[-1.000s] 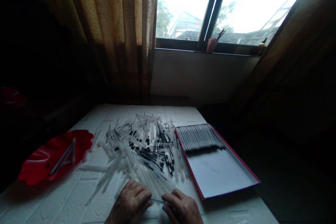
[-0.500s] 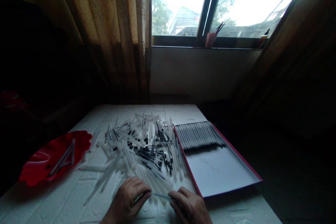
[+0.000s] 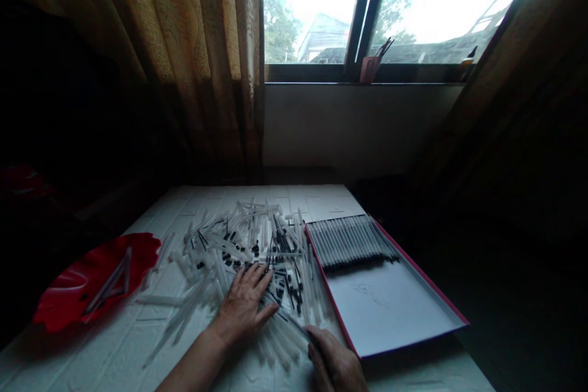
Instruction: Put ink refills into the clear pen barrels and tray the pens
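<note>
My left hand lies over the loose pile of pen parts, its fingers stretched out and spread. Under and around its fingertips are dark slim pen refills and small black caps. Clear plastic pen barrels fan out below that hand. Nearer the box, my right hand is closed on a slim pen barrel that points up and left; its far end merges with the pile.
A shallow red-edged box on the right holds a row of pens. At the left stands a red wavy-rimmed dish with a few clear barrels. The white brick-patterned table ends before the wall.
My left hand has let go of the barrel that both hands held and moved forward onto the pile, fingers spreading. My right hand stays near the box's front corner, still gripping.
</note>
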Motion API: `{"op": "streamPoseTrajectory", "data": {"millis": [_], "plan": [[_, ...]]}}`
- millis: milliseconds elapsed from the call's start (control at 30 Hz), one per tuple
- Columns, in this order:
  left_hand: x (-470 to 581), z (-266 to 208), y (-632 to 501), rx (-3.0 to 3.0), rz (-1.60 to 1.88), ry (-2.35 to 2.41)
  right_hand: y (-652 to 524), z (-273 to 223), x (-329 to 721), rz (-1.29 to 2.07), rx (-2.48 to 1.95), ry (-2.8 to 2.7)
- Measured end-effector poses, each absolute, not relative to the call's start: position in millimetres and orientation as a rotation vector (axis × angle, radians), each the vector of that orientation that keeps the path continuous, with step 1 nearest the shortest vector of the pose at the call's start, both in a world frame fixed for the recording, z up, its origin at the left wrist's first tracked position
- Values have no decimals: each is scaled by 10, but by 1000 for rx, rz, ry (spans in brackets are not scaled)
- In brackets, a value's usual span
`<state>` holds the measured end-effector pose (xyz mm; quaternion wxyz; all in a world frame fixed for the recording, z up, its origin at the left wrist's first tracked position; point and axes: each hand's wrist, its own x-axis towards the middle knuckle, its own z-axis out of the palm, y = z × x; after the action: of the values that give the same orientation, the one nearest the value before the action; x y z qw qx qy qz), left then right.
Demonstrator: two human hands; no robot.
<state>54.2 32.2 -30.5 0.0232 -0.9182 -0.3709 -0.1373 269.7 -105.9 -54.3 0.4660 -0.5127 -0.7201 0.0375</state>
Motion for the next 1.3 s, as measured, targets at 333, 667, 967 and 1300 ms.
{"op": "streamPoseTrajectory", "data": {"millis": [333, 667, 967, 1300], "plan": [[155, -490, 236, -2803, -321, -1071, -1073, -546, 2729, 117, -1247, -1820], [-46, -389, 429, -2713, -215, -1428, -1074, -679, 2697, 129, -1286, -1706], [455, -388, 790, -2690, -363, -1478, -1064, -642, 2734, 124, -1248, -1741], [167, -376, 337, -2638, -447, -1519, -1068, -806, 2684, 153, -1291, -1680]]}}
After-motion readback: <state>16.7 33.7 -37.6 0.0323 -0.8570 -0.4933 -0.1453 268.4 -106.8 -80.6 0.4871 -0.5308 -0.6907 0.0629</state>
